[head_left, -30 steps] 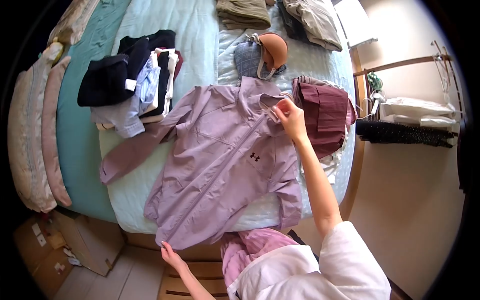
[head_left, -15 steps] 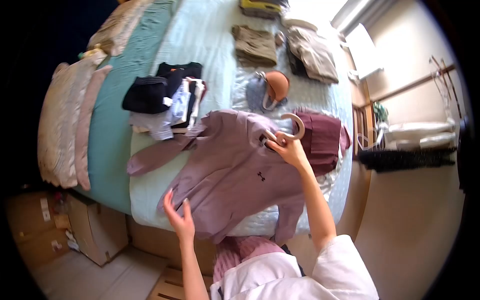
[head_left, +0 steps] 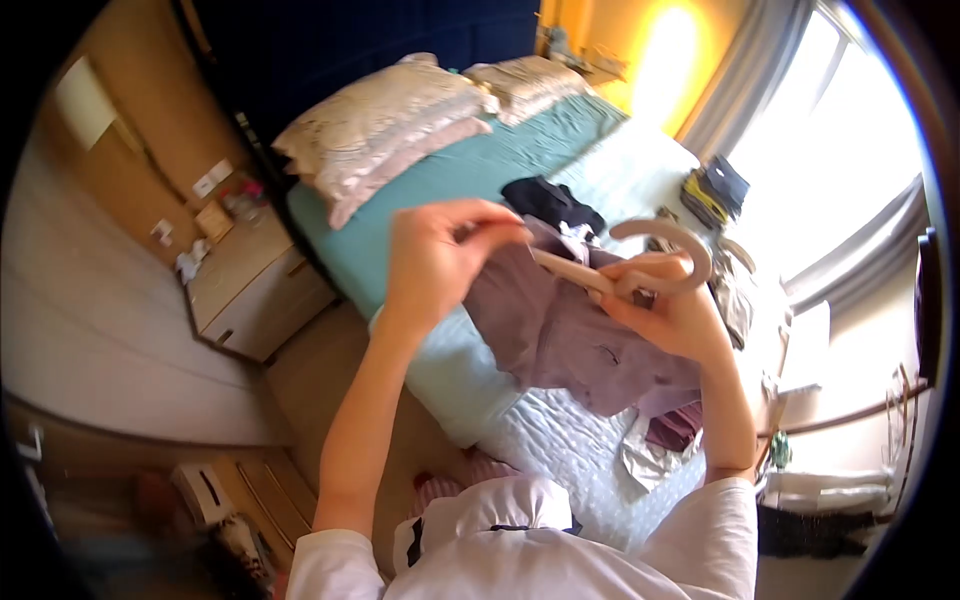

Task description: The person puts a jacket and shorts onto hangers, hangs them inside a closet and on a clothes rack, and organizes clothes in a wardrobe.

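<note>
The bed [head_left: 575, 435] spreads beneath the lavender jacket [head_left: 570, 335], which the hands raise above it, its body draping down. The right hand [head_left: 665, 310] curls around the pale hanger below its hook; the left hand [head_left: 435, 255] pinches the jacket's upper edge with thumb and fingertips. Fitting the jacket onto the hanger [head_left: 572, 271] looks partly done: one arm shows bare near the left fingertips, seemingly left uncovered; whether the other sits inside a shoulder, I cannot tell.
</note>
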`<action>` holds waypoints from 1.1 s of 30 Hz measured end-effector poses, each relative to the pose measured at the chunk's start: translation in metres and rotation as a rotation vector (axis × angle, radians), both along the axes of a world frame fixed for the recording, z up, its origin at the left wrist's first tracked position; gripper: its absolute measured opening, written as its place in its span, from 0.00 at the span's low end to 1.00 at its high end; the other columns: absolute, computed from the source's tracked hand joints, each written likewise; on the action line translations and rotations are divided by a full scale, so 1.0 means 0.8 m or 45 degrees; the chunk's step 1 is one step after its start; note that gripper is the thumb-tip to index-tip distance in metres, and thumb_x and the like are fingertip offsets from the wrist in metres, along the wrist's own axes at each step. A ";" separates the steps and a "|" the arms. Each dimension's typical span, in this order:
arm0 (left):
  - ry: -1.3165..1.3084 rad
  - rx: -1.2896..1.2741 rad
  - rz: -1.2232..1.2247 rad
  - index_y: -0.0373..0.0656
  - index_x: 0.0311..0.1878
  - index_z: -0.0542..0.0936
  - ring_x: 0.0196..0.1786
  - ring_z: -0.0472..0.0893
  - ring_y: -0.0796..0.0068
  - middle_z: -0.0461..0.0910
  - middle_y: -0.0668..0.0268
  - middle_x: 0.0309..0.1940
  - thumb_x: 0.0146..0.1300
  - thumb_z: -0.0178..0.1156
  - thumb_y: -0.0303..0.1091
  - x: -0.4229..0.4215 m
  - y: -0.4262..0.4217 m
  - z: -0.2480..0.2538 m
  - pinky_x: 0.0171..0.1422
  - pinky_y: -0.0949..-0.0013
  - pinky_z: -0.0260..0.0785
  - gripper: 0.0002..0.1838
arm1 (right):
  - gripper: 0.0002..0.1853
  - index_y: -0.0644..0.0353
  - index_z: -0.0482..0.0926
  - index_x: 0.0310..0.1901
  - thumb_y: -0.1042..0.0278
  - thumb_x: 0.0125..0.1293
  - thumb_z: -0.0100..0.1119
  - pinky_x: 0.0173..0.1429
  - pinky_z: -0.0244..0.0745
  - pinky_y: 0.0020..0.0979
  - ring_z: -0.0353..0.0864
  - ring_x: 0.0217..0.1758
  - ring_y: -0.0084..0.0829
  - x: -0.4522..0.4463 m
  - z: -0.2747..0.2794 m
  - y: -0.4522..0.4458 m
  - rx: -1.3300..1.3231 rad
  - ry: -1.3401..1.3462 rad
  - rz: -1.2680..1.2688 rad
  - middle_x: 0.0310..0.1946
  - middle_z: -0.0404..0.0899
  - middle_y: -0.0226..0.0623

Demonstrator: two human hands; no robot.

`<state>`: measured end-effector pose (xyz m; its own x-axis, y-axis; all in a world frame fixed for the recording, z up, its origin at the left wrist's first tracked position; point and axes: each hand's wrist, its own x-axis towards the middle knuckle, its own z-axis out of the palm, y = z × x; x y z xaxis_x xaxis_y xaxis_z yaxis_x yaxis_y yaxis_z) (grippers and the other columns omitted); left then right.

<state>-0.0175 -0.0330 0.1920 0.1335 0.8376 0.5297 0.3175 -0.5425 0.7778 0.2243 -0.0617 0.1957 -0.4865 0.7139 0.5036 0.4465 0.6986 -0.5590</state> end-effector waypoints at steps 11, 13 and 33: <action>0.070 0.639 1.172 0.42 0.36 0.75 0.41 0.76 0.67 0.77 0.64 0.34 0.54 0.65 0.28 -0.243 -0.212 -0.029 0.52 0.64 0.62 0.09 | 0.08 0.59 0.80 0.29 0.64 0.57 0.63 0.34 0.65 0.24 0.71 0.28 0.18 -0.296 0.045 0.014 -0.340 -0.158 0.285 0.22 0.76 0.26; 0.380 0.736 1.078 0.43 0.39 0.76 0.48 0.74 0.67 0.77 0.65 0.37 0.52 0.67 0.35 -0.246 -0.241 -0.007 0.60 0.59 0.56 0.14 | 0.09 0.59 0.80 0.30 0.62 0.57 0.63 0.35 0.65 0.24 0.72 0.29 0.18 -0.348 0.051 -0.017 -0.390 -0.195 0.321 0.23 0.76 0.26; 1.078 0.078 1.783 0.46 0.25 0.80 0.38 0.75 0.73 0.77 0.75 0.26 0.41 0.70 0.48 -0.378 -0.408 -0.083 0.54 0.57 0.53 0.16 | 0.10 0.62 0.76 0.26 0.66 0.61 0.55 0.32 0.69 0.28 0.76 0.25 0.23 -0.662 0.006 -0.134 -0.640 -0.712 1.344 0.20 0.78 0.33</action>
<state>-0.3197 -0.3591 0.1252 -0.4147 0.5300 0.7397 0.8588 0.4967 0.1255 -0.3050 -0.1688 0.2007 -0.9830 -0.0914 -0.1590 0.0681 0.6234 -0.7790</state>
